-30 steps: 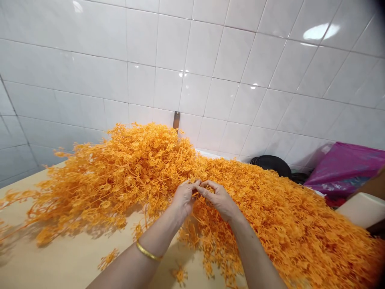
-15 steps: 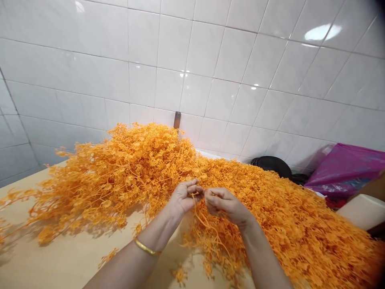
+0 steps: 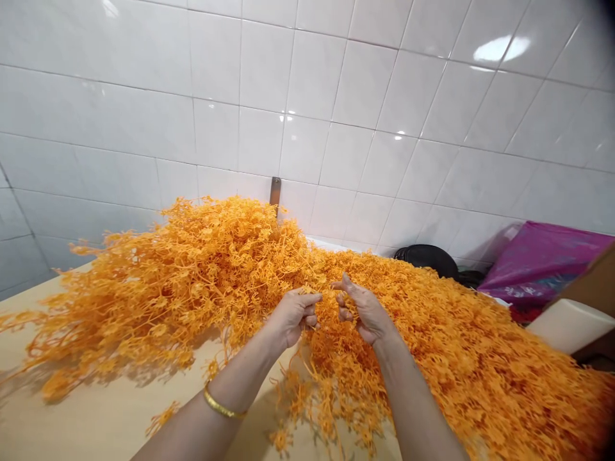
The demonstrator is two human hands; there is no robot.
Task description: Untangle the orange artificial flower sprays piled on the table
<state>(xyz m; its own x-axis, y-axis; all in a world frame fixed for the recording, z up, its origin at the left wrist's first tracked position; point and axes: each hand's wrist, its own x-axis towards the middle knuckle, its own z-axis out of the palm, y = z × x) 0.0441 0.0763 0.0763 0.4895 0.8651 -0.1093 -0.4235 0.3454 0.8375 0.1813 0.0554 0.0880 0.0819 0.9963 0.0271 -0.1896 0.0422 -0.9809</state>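
My left hand (image 3: 295, 315) is closed, its index finger pointing right and its other fingers curled. What they hold, if anything, is hidden against the orange sprigs behind. To its right, my right hand (image 3: 362, 310) has its thumb raised and fingers apart, with a gap between the two hands. Both are over a heap of orange artificial flower sprigs (image 3: 432, 326), thin branching stems with small starry blooms. Just below my hands, loose sprigs (image 3: 331, 403) trail onto the table (image 3: 86, 422). A gold bangle (image 3: 223, 404) circles my left forearm.
A taller pile of orange sprigs (image 3: 211, 275) rises at the left. Behind stands a white tiled wall (image 3: 317, 77) with a metal strip (image 3: 275, 195). On the right are a black round object (image 3: 427, 259), a purple bag (image 3: 542, 259), a white block-like object (image 3: 571, 326) and a brown box (image 3: 593, 282).
My hands, almost touching around a thin orange stem before, have drawn apart. My right hand has gone from a closed pinch to spread fingers. The view has shifted slightly right.
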